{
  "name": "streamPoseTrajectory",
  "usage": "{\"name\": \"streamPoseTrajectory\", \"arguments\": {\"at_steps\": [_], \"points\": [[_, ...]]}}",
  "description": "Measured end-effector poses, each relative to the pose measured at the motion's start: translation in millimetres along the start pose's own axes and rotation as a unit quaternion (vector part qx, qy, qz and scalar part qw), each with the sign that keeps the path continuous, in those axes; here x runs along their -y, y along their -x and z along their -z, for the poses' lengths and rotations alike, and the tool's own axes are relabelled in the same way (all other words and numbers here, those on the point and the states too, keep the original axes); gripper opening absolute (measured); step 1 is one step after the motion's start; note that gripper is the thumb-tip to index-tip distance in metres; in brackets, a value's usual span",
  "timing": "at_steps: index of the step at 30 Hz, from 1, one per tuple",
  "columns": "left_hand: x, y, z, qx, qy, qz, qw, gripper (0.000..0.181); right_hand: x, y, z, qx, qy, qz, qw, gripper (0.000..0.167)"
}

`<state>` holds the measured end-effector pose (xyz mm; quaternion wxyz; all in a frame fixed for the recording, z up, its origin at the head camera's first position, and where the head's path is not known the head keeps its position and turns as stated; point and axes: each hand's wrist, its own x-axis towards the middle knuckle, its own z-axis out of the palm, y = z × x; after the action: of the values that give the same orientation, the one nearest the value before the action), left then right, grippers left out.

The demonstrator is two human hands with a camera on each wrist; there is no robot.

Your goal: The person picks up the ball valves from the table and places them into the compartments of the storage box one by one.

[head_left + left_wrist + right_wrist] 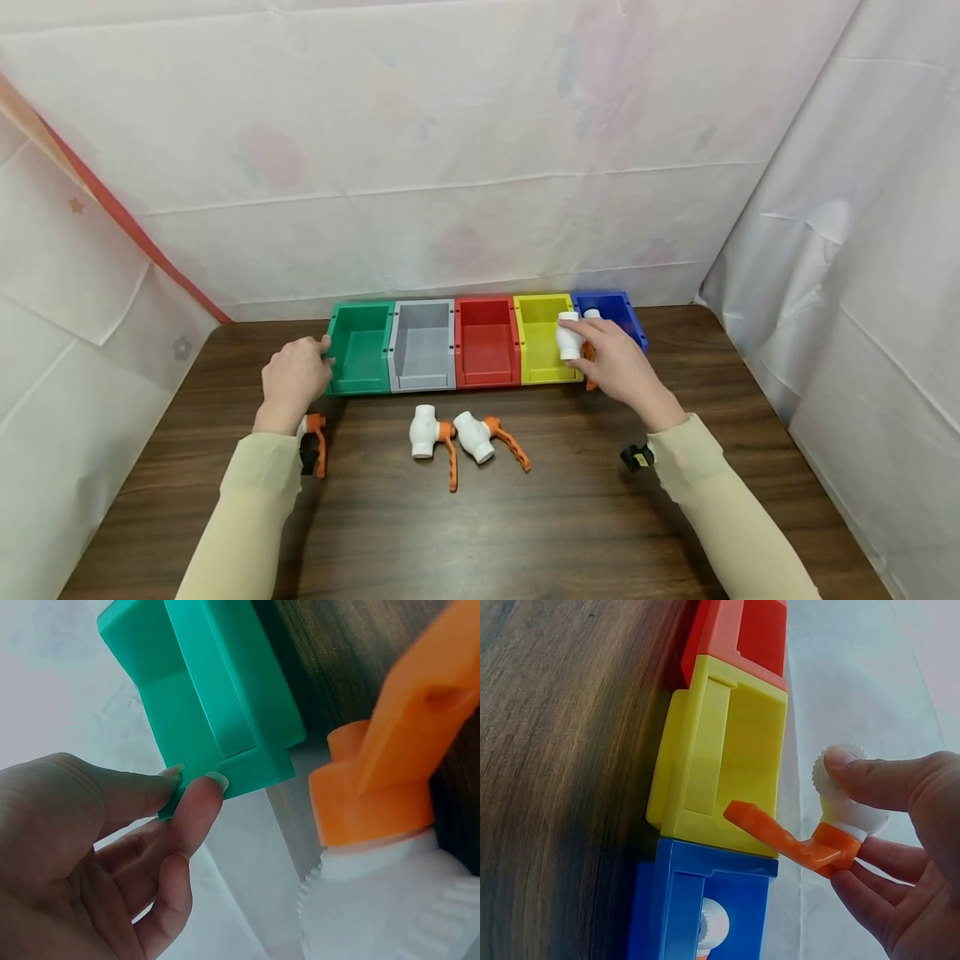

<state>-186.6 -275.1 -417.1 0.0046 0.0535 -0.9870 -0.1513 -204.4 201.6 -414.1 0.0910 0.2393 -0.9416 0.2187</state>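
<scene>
My left hand (296, 375) pinches the rim of the green bin (217, 690) between thumb and forefinger, at the left end of the row. Up over the yellow bin (750, 757), my right hand (613, 360) grips a white ball valve (847, 799) by its body, its orange lever hanging over the bin's edge. Another white valve (714, 922) lies inside the blue bin (746, 892). On the table two more valves, one (423, 432) and a second (474, 437), lie before the bins. Close to my left wrist rests a further valve (382, 900), partly covered by the arm.
Between the green and yellow bins stand a grey bin (423, 342) and a red bin (487, 342), side by side in one row. They line the back edge of the brown wooden table (480, 542). White sheeting (420, 150) hangs behind and at both sides.
</scene>
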Motion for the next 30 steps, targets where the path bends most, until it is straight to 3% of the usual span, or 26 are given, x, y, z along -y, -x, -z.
{"name": "streamPoseTrajectory", "arguments": {"at_steps": [14, 22, 30], "points": [[2.4, -1.4, -0.6, -0.002, 0.002, 0.003, 1.0000, 0.044, 1.0, -20.1, -5.7, -0.008, -0.001, 0.005, 0.9999, 0.066], [1.9, 0.3, -1.9, -0.007, 0.002, 0.001, 1.0000, 0.044, -2.9, -25.9, -16.2, 0.003, 0.033, 0.006, 0.9994, 0.070], [2.7, 0.7, -0.7, -0.012, 0.000, -0.006, 0.9999, 0.046, -2.8, -30.0, -21.9, -0.026, 0.048, 0.031, 0.9980, 0.067]]}}
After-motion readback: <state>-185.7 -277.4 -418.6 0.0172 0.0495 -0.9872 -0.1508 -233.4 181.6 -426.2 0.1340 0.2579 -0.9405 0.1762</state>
